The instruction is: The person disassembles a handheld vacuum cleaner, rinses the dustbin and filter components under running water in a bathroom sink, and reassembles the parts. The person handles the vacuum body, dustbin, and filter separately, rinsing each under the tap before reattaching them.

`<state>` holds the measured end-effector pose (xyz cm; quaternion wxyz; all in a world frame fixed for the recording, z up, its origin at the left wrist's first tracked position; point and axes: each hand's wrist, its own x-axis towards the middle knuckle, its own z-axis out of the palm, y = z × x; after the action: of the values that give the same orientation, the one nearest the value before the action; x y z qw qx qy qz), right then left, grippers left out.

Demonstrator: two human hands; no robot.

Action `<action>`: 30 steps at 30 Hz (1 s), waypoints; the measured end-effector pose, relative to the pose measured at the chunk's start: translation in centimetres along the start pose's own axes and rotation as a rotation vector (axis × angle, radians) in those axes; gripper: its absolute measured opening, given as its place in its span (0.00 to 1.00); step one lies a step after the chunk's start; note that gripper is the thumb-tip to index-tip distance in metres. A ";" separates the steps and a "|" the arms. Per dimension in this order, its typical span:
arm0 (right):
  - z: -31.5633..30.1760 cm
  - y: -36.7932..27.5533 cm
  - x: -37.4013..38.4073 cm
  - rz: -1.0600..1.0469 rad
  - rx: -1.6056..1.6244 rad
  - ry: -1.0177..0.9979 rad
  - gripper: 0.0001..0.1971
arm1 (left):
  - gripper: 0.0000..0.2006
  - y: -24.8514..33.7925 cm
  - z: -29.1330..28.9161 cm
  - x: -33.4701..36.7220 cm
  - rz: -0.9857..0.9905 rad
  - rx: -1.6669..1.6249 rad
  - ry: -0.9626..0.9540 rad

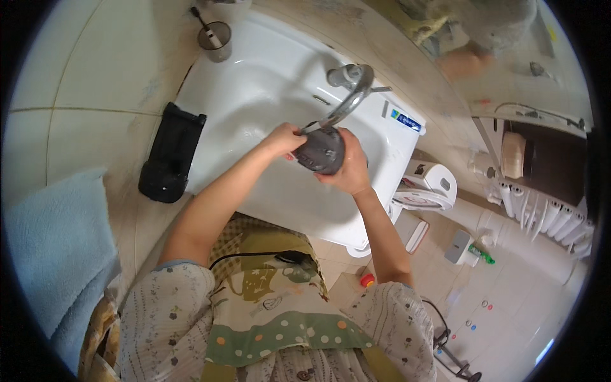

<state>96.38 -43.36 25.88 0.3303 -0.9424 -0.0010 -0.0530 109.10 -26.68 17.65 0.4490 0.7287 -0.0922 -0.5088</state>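
Under the curved chrome faucet (356,92) I hold a dark grey, rounded container (322,153) over the white sink (213,86). My right hand (352,167) wraps round its right side, thumb and fingers apart across it. At its upper left edge, my left hand (283,141) has its fingers closed, touching the rim near the faucet's spout. The spout's end reaches the top of the container. I cannot tell exactly what kind of container it is, and its far side is hidden. Any running water is too faint to make out.
A black appliance part (172,153) lies left of the sink. A cup with a toothbrush (215,42) stands at the far left corner, and a toothpaste tube (407,120) lies on the right rim. Beyond are a white lidded appliance (428,184) and a blue towel (60,242).
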 end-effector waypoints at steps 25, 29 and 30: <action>0.9 0.3 0.4 -0.060 -0.022 0.005 0.52 | 0.05 2.3 -2.2 -1.5 -0.022 -0.026 -0.081; 0.6 -0.5 1.1 -0.004 0.062 -0.051 0.53 | 0.07 3.1 -1.4 -1.1 0.273 0.750 0.227; 0.5 -0.5 1.1 0.021 0.097 -0.077 0.54 | 0.07 3.2 -1.3 -1.3 0.281 0.798 0.244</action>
<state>97.47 -42.67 25.91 0.3758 -0.9266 -0.0063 -0.0131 110.63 -27.01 20.97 0.2049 0.8801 -0.3261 -0.2776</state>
